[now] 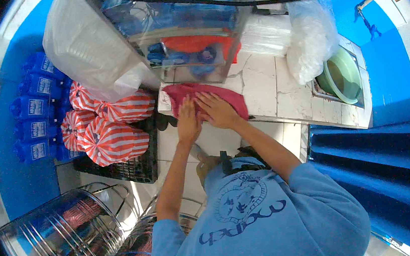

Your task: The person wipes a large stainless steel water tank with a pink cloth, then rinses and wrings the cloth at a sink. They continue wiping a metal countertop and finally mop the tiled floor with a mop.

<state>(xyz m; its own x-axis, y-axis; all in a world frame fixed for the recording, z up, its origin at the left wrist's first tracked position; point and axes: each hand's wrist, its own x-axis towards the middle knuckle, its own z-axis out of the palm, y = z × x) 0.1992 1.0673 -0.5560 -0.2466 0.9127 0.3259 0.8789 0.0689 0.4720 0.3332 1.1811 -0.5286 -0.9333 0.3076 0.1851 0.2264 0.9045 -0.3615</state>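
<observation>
on the marbled tabletop (259,87), the left hand (189,119) and right hand (217,110) lie flat, fingers outstretched, on maroon cloth (231,97) by the near left corner, seemingly pinning it.

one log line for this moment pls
left hand: on dark-pink cloth; right hand: on same cloth; cloth: on tiled counter; green basin: counter's right end
</observation>
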